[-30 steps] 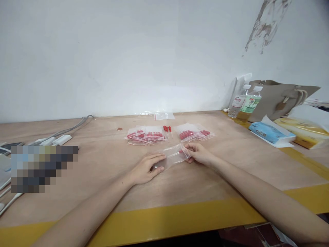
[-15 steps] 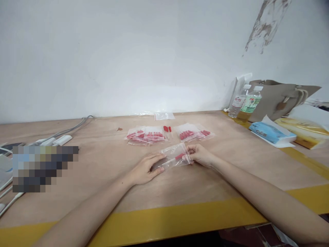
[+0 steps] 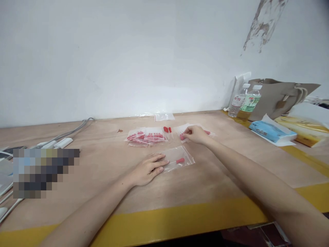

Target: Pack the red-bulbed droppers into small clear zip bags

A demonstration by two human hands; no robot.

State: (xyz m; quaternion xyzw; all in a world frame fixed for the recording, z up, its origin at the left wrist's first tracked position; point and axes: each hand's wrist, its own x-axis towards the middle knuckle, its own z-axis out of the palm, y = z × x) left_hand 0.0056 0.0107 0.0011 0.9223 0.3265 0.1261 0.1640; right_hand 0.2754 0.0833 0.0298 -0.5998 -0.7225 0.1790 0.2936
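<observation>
A clear bag [image 3: 185,155] is lying flat on the worktop [image 3: 102,192], its long axis running across from left to right, with the right end sitting a little farther from the person. Inside it a single dropper [image 3: 179,160] is lying along that same axis, its red bulb pointing right and its clear stem pointing towards the left hand [image 3: 149,168]. That hand is resting palm down, fingers spread flat and holding nothing, with its fingertips pressing on the bag's left edge. The right hand [image 3: 195,134] is sitting behind the bag and slightly to its right, on a pile of filled bags [image 3: 208,132]. Its fingers are drawn narrow over a red bulb there, though I cannot tell whether they are gripping anything. Behind the bag and to its left a second pile of filled bags [image 3: 145,135] is lying, with a few loose droppers [image 3: 167,130] between the two piles. Bare wood is stretching in front of the bag as far as the yellow edge strip [image 3: 154,219], and also to its right. Far right of the bag, two bottles [image 3: 246,101] and a tissue pack [image 3: 269,132] are crowding that end.
</observation>
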